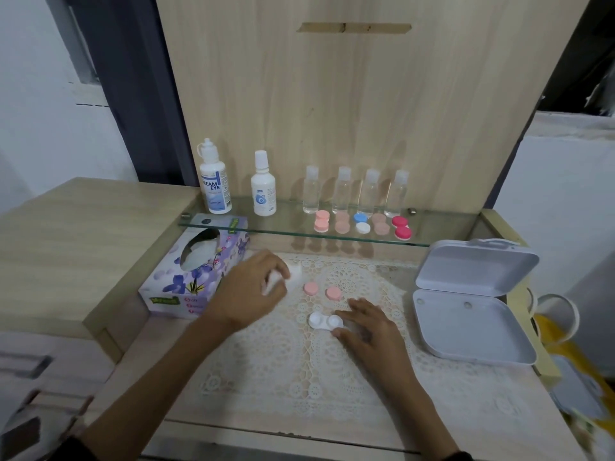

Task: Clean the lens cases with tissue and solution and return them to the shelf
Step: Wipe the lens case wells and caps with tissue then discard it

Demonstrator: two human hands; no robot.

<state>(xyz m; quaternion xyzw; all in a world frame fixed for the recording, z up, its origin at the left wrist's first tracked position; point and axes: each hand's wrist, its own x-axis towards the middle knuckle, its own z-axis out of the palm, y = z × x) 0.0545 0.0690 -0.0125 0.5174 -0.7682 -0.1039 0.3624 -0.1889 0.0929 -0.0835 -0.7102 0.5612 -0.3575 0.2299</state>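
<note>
On lace mat (332,367), open lens case (325,320), wooden backboard (349,104)

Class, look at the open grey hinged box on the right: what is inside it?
The grey box lies open; its lower tray shows only two small round bumps near the hinge, no loose items. The raised lid's inner face looks bare. The tray's near corners are dim, so tiny things there cannot be ruled out.

A home, most likely a bedroom or dressing corner. A light wood vanity unit (332,111) stands against a white wall, with a small glass shelf (233,224) across its far side carrying contact lens solution bottles (215,181), clear travel bottles (342,191) and coloured lens cases (362,224). A lace doily (299,361) covers the top, a floral tissue box (196,277) sits at the left, and drawers (30,364) show at the near left.
</note>
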